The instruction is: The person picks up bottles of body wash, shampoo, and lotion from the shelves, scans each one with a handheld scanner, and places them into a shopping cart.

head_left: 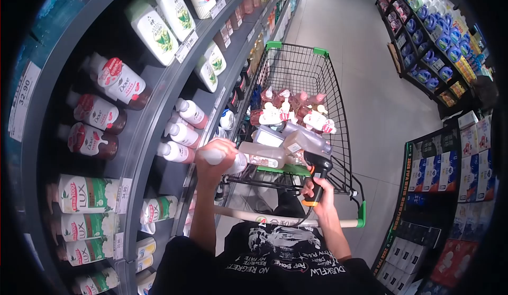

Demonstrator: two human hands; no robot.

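Note:
My left hand (218, 155) is wrapped round a pale bottle (236, 164) between the shelf and the cart. In my right hand (321, 192) is a black and orange handheld scanner (316, 170), its head over the near end of the shopping cart (346, 147). Beside the scanner, a clear bottle with a label (262, 156) and a squarish translucent bottle (297, 146) lie in the cart. Farther in are a grey-purple bottle (312, 138) and several pump bottles (286, 110) with pink and white tops.
Shelves at the left hold Dove pump bottles (120, 83), white and green bottles (154, 33) and LUX bottles (87, 194). The cart's handlebar (275, 219) crosses in front of my body. At the right stand a rack of blue bottles (431, 43) and stacked boxes (447, 168).

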